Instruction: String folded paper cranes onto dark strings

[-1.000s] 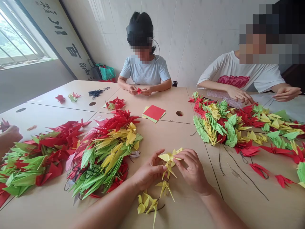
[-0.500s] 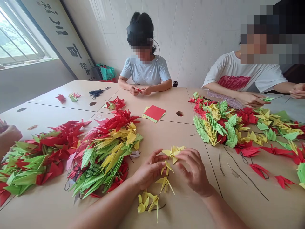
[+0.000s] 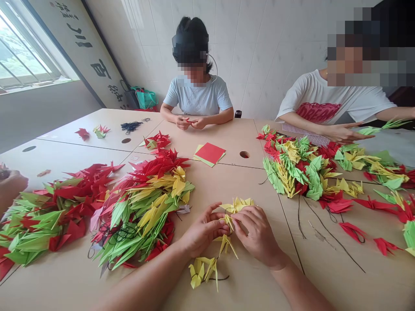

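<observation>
My left hand (image 3: pixel 202 231) and my right hand (image 3: pixel 256 233) meet over the table's near middle, both pinched on a string of yellow paper cranes (image 3: pixel 227 224). One yellow crane (image 3: pixel 238 204) sticks up just beyond my fingers. More yellow cranes (image 3: pixel 203 270) on the same dark thread trail toward me on the tabletop. A heap of red, yellow and green cranes (image 3: pixel 145 207) lies just left of my left hand.
Another heap of green and red cranes (image 3: pixel 48 216) lies far left, a third mixed heap (image 3: pixel 311 172) to the right. Loose dark threads (image 3: pixel 327 231) run beside it. Red square paper (image 3: pixel 210 153) lies mid-table. Two people sit opposite, one folding red paper (image 3: pixel 189 122).
My right hand has come down and closed in on the yellow cranes beside my left hand. The trailing cranes shifted slightly. The person on the right has lifted a green string of cranes.
</observation>
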`<state>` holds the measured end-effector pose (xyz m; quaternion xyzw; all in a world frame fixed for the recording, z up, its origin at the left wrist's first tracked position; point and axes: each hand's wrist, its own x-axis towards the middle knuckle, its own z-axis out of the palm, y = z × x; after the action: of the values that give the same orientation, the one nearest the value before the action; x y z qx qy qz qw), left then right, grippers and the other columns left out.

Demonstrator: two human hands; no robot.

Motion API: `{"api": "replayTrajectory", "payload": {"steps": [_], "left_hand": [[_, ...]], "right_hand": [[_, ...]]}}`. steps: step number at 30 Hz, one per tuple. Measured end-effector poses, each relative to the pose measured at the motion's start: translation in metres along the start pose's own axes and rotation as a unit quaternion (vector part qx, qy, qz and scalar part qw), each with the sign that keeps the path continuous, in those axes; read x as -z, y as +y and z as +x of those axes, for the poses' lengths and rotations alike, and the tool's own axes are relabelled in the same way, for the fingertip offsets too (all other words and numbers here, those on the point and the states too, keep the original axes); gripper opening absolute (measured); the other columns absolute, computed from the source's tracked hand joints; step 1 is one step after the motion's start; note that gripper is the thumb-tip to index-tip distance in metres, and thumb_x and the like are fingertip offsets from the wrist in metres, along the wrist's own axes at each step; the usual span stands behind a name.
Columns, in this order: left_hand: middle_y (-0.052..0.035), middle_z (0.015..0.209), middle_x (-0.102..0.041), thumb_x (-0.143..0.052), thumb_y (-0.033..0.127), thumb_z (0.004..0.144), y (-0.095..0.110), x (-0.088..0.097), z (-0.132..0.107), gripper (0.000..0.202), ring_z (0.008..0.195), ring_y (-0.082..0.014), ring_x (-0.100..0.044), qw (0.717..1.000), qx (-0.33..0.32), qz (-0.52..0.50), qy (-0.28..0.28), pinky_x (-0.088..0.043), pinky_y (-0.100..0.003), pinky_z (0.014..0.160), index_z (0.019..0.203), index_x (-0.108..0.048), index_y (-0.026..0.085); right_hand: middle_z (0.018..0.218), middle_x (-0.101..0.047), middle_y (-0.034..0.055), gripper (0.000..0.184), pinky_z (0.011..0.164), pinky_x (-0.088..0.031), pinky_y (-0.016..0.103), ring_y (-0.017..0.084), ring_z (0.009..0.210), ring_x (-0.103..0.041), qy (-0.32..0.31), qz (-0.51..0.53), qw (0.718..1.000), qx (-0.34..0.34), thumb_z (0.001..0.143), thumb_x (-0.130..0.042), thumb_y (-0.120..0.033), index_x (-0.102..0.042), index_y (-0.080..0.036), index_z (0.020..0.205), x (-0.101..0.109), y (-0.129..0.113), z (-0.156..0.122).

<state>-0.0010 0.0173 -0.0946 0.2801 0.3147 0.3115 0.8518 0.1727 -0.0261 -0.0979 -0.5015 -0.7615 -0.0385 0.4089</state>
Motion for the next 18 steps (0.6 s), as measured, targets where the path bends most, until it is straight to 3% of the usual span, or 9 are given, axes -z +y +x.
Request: {"api": "replayTrajectory", "payload": {"steps": [9,18], "left_hand": [[-0.0049,0.091,-0.070,-0.080,0.017,0.072,-0.006,0.005,-0.002,0.075,0.091,-0.0170,-0.065,0.998,0.004,0.055,-0.042,-0.041,-0.032,0.090,0.136,-0.040,0.020],[0.0001,0.067,-0.070,-0.084,0.021,0.067,-0.005,0.003,-0.002,0.087,0.084,-0.0201,-0.068,0.997,0.008,0.070,-0.027,-0.043,-0.032,0.088,0.140,-0.038,0.015]], "right_hand": [[0.076,-0.071,0.0025,0.012,0.076,-0.049,0.035,0.020,0.079,-0.061,0.043,-0.027,0.999,-0.021,0.090,-0.058,-0.011,-0.063,-0.022,0.089,0.000,0.005,-0.001],[0.074,-0.070,0.0034,0.012,0.076,-0.043,0.038,0.023,0.076,-0.059,0.067,-0.082,0.992,-0.062,0.088,-0.058,-0.010,-0.061,-0.021,0.088,-0.006,0.020,-0.006]]}}
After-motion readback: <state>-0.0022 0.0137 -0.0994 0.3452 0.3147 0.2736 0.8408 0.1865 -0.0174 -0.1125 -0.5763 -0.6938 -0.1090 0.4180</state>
